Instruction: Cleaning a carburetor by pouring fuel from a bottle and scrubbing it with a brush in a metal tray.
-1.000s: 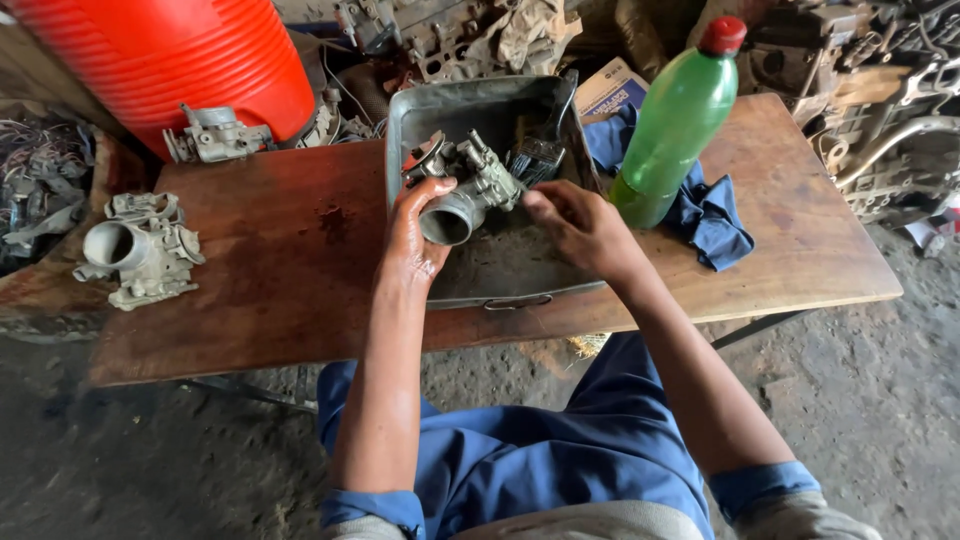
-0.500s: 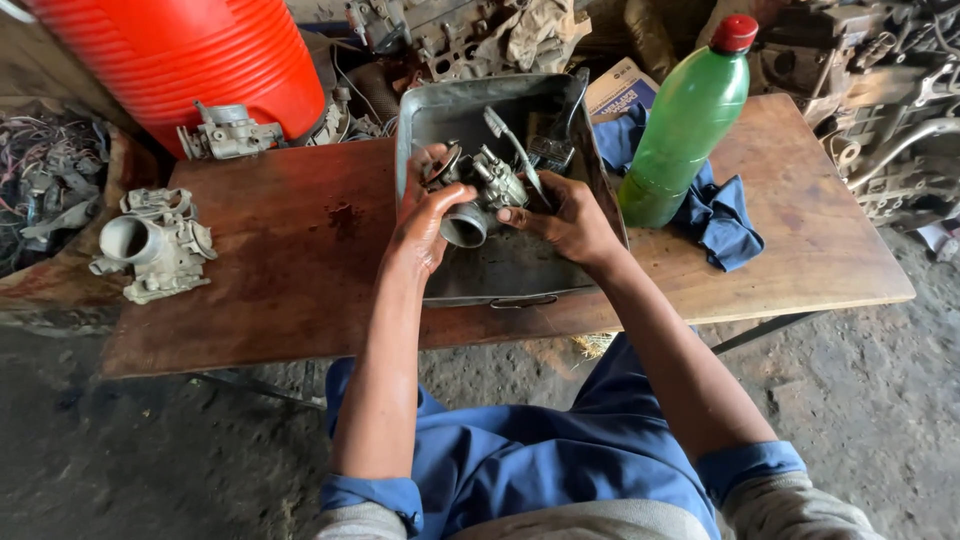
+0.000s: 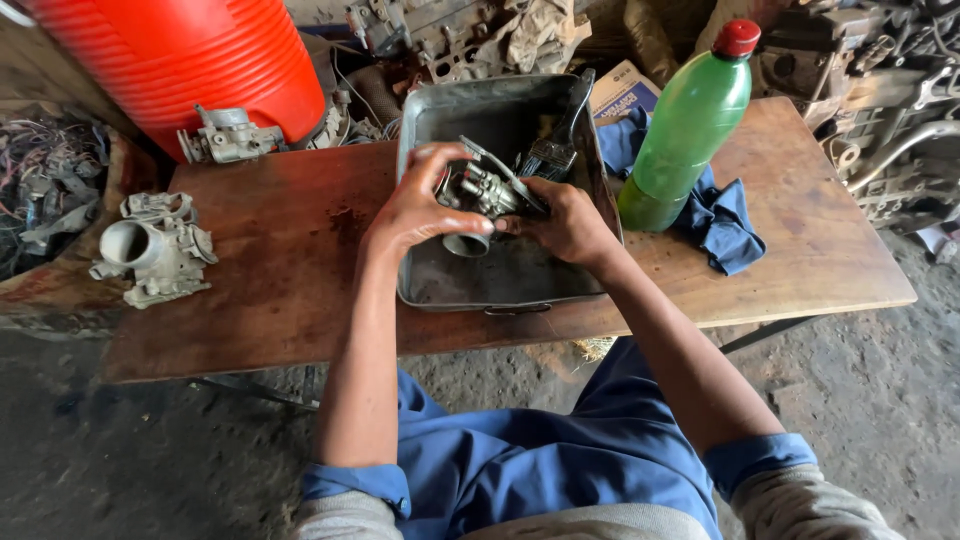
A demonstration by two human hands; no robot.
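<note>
Near the middle of the frame, slightly above centre, both hands close on a small grey metal carburetor (image 3: 482,195), held just above the floor of a dented metal tray (image 3: 430,285). The left hand (image 3: 418,205) wraps the part from the left side, thumb along the bottom near its round open throat and fingers curled over the top. The right hand (image 3: 565,220) grips it from the right, fingertips pressed against the body of the part. So the carburetor sits between the two palms, clasped from both sides, its round mouth pointing down toward the lower edge of the frame.

The tray rests on a worn wooden table (image 3: 280,270) that runs across the middle of the picture. A dark brush (image 3: 560,140) leans in the tray's upper right corner. Just right of the tray stands a green plastic bottle (image 3: 685,135) with a red cap, on a crumpled blue cloth (image 3: 725,225). At the left of the frame a second, larger carburetor (image 3: 150,250) lies off the table's left edge, and a third metal part (image 3: 228,138) sits at the upper left beside a big red ribbed container (image 3: 190,55)
</note>
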